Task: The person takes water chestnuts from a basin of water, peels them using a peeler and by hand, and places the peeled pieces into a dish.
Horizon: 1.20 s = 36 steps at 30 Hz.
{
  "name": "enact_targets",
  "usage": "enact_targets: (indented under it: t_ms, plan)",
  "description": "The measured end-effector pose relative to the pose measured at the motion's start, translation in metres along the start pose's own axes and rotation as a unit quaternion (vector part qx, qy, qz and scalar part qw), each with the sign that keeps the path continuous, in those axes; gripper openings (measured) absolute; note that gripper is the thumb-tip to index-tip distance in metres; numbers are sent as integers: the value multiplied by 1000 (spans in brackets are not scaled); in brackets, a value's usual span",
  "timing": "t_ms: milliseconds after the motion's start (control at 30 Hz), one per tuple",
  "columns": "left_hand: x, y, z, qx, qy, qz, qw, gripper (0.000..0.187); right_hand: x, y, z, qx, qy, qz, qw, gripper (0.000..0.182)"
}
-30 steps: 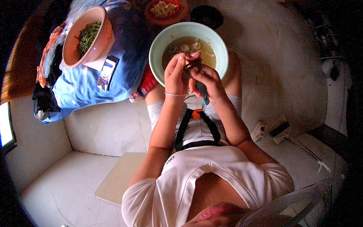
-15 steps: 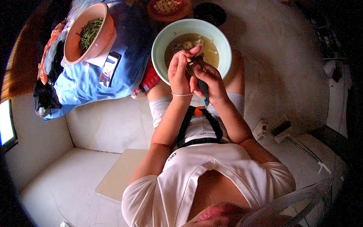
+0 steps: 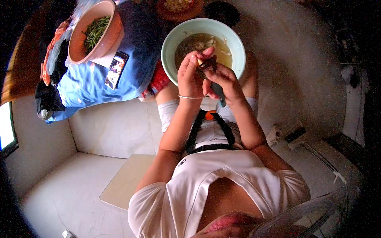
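Note:
Over a pale green basin (image 3: 168, 53), both of my hands are close together. My left hand (image 3: 189, 77) has its fingers closed around a small pale and brown piece (image 3: 200, 62), whose kind I cannot make out. Wrapped in my right hand (image 3: 227, 81) is a tool with a dark handle (image 3: 217, 91) pointing back toward me. Its working end is dark and lies against the piece, partly covered by my fingers. Murky yellowish water (image 3: 224, 59) with pale scraps fills the lower part of the basin, which sits between my legs.
To the left, a pink bowl (image 3: 113, 29) of green beans or stems (image 3: 95, 33) rests tilted on blue cloth (image 3: 85, 85), beside a phone (image 3: 116, 70). Pale pieces (image 3: 176, 4) lie in a red dish at the top. A beige board (image 3: 125, 180) lies behind my left arm.
The tool and my right hand have shifted slightly, with the handle turned a little rightward. More of the pale piece's edge shows at my left fingertips. The phone's picture has changed.

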<state>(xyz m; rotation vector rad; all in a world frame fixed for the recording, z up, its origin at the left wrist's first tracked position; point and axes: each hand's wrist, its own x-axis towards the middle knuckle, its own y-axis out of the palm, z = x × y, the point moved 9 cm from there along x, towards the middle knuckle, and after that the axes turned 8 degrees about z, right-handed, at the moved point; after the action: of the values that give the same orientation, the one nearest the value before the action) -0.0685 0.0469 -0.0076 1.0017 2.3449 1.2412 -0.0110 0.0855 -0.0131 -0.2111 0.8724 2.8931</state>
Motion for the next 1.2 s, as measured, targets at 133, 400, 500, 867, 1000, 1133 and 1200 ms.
enact_targets:
  t_ms: [133,400,500,867,1000,1133,1200]
  plan:
    - [-3,-1,-5,19,37,-46,998,20,0,0,-2,-17,-46,-8,999,24]
    - [0,0,1,-33,-53,-7,998,24,1,-1,4,-69,-46,-22,996,22]
    - [3,-14,-2,7,-12,-44,999,21,4,-3,3,-69,-18,-16,997,25]
    - [3,-12,-41,340,-26,192,920,14,0,-5,-1,-82,69,43,993,18]
    - [-1,-12,-44,372,-43,207,904,15,-2,-6,-9,-78,108,51,990,19]
    - [0,-17,-40,368,-40,209,905,15,1,-1,-9,-73,100,72,990,19]
    - [2,-19,-40,332,-24,188,924,14,1,-1,-9,-76,98,66,990,19]
